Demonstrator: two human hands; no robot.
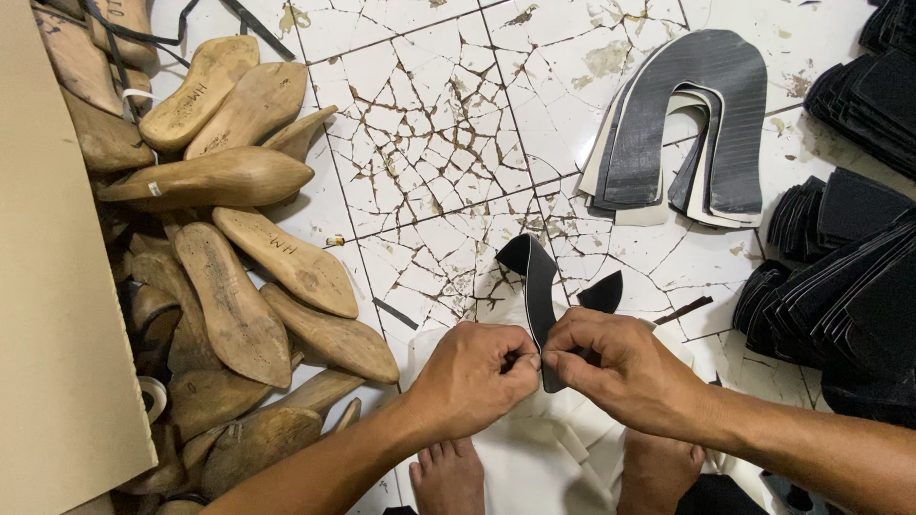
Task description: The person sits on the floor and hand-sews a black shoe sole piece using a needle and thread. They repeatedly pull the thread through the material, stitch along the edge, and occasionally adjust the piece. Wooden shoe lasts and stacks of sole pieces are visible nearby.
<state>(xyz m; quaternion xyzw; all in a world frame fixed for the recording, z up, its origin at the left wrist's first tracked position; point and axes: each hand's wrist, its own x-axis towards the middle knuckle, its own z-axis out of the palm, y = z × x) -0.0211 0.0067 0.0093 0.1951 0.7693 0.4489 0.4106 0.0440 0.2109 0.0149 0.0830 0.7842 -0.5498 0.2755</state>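
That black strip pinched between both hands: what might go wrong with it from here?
The black strip is held only at one spot by the left hand and right hand; its free end curls upward, so it could fold or crease. The white sheet beneath might slip on the cracked tile floor. The pile of wooden shoe lasts sits close beside and could slide in.

Both hands pinching a black curved shoe-upper piece point(536, 286) between them, left hand point(474, 372) and right hand point(620, 367) meeting fingertip to fingertip above white fabric point(534, 458). Wooden shoe lasts point(234, 286) heaped left on cracked white tiles point(429, 143); U-shaped black cutouts point(697, 124) stacked upper right.
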